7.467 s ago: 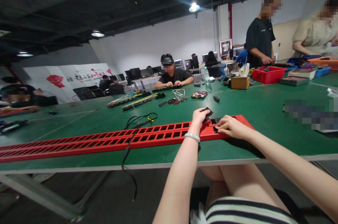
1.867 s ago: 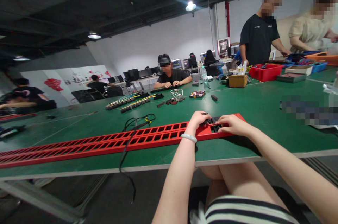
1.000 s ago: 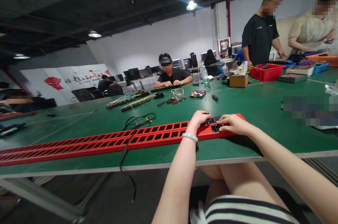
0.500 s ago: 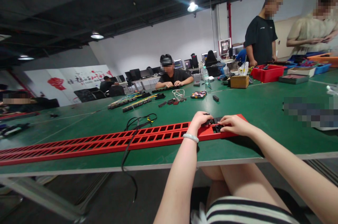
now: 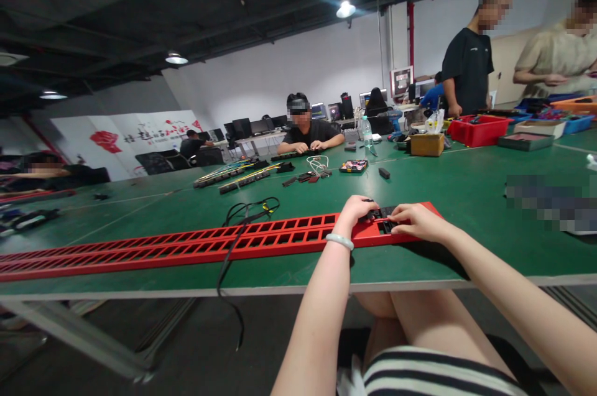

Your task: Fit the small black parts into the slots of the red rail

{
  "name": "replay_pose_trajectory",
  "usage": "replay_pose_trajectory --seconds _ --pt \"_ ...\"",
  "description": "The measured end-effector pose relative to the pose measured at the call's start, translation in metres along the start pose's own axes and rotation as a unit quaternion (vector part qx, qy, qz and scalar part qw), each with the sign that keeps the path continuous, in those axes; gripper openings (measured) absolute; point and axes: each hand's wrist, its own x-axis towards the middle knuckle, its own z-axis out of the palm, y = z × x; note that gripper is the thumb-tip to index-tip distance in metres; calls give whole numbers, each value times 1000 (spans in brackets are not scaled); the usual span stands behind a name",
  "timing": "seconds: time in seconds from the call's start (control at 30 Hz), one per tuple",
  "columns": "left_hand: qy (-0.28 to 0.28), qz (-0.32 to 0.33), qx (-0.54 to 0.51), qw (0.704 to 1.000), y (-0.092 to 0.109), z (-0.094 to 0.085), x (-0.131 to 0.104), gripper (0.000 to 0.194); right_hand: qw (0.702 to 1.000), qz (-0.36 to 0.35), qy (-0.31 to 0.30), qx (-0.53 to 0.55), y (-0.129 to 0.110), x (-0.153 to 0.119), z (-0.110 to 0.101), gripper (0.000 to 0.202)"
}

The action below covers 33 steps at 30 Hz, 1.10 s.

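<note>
A long red slotted frame [image 5: 280, 249] lies along the near side of the green table. Black parts [image 5: 387, 226] sit in openings at its right end. My left hand [image 5: 357, 212], with a pale bracelet at the wrist, has its fingers bent over a black piece at that end. Just to the right, my right hand [image 5: 416, 221] has thumb and fingers close together at the black parts; what lies between the fingertips is too small to make out. A black cable [image 5: 227, 259] crosses the frame and hangs over the table edge.
Wired black strips [image 5: 249, 181], small dark pieces [image 5: 308, 178], a patterned box [image 5: 353, 166] and a bottle [image 5: 366, 130] are farther back on the table [image 5: 280, 287]. A red bin [image 5: 479, 131] stands at the right. A person [image 5: 308, 133] sits opposite; others stand at the right.
The view has shifted slightly, moving the scene a little rightward. Both hands stay at the right end of the red frame, with hardly any change in their fingers.
</note>
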Motion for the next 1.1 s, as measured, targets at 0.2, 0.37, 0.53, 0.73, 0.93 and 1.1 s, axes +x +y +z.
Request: replay_pose_trajectory --seconds 0.2,0.37,0.53,0.73,0.93,1.1 --pt "7 -2 14 1000 1 0 -1 15 1000 3 -4 -2 1 1 1 29" --pt "6 -7 7 1000 4 0 -3 13 1000 4 -9 4 2 2 1 28" --pt "5 -5 -2 1000 3 0 -2 13 1000 7 -8 12 -1 1 -1 27" --pt "-3 -7 -9 1000 0 -1 2 13 1000 -11 -15 6 -1 1 -2 26" --pt "1 6 -3 1000 0 -1 1 13 1000 -15 -5 8 2 -1 -1 24" --pt "0 11 7 1000 0 -1 1 13 1000 -21 4 0 5 -3 -1 24"
